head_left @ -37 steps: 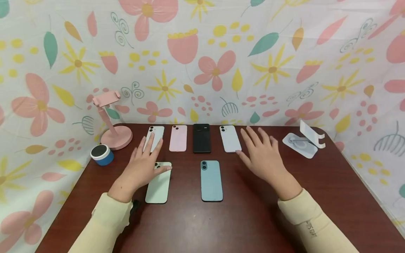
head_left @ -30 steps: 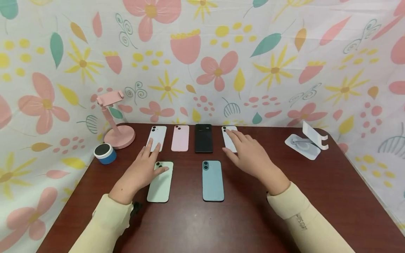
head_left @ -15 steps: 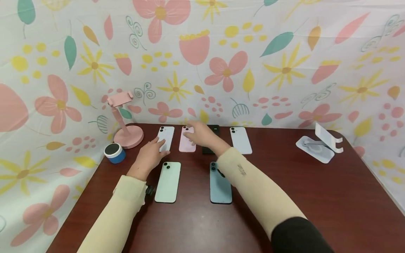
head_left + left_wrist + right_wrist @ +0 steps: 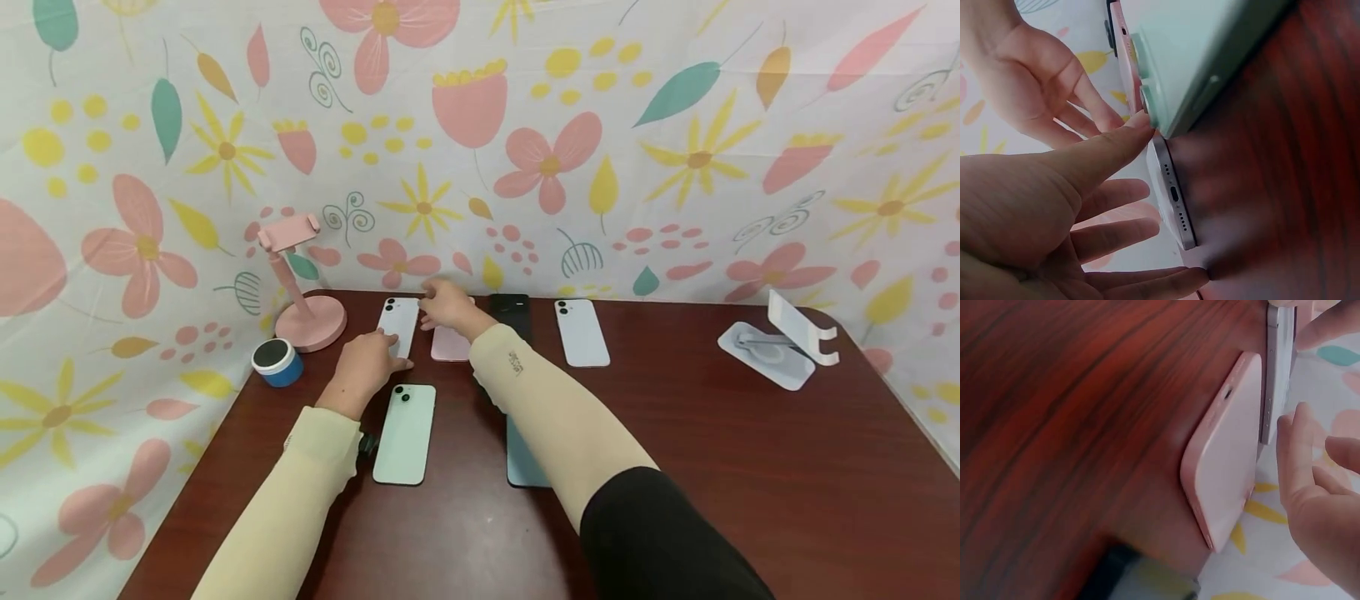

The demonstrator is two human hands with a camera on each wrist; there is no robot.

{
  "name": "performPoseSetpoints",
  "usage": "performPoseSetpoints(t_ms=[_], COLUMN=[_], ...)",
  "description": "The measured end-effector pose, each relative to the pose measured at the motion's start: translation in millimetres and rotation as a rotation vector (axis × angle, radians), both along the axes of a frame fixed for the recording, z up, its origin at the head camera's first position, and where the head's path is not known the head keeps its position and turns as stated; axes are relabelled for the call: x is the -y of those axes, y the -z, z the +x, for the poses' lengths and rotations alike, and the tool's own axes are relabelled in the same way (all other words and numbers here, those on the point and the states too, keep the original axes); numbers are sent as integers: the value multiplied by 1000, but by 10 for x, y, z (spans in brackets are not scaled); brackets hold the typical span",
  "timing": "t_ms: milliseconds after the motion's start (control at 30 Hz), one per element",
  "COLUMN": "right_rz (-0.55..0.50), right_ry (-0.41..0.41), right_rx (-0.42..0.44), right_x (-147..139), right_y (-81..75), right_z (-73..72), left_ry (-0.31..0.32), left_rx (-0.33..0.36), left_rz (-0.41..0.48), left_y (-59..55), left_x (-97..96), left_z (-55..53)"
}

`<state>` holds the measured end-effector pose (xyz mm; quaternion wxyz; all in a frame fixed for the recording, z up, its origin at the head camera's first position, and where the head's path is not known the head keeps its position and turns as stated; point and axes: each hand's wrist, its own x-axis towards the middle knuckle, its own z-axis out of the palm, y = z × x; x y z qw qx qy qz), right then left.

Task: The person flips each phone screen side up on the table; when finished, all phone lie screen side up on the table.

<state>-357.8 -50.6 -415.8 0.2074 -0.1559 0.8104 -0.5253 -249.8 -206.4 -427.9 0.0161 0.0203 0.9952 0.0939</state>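
Note:
In the head view a white phone [image 4: 401, 321] lies at the back left of the table, camera lenses up. My left hand [image 4: 363, 367] is over its lower left side; the left wrist view shows those fingers [image 4: 1116, 240] spread beside the white phone's port end [image 4: 1174, 194]. My right hand [image 4: 452, 308] hovers at the phone's upper right, above the pink phone [image 4: 450, 344], part of which it hides. In the right wrist view the right fingers are bent and apart from the white phone [image 4: 1279, 369]. A mint green phone [image 4: 405, 437] lies in front of the left hand.
A black phone [image 4: 512, 310] and another white phone [image 4: 582, 333] complete the back row. My right sleeve covers much of a blue phone [image 4: 525, 468]. A pink phone stand [image 4: 311, 325] and blue jar [image 4: 277, 364] stand left; a white folding stand [image 4: 757, 354] is right.
My right hand has swept left from the right-hand white phone, across the black and pink phones, to the left white phone. My left hand has shifted slightly towards that phone. The view has turned slightly.

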Motion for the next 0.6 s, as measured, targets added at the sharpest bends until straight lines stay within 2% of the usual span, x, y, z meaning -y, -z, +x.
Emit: performPoseSetpoints(t_ms=[133, 333, 600], right_rz=[-34, 36, 208], right_ry=[9, -9, -35], right_rx=[25, 7, -110], right_x=[48, 74, 178], right_y=[44, 127, 138], right_z=[-37, -63, -103], left_ry=[2, 12, -33], left_rx=[-21, -66, -59], left_rz=[-13, -1, 71], left_y=[1, 30, 17], left_x=[-13, -38, -20], left_z=[-14, -6, -4])
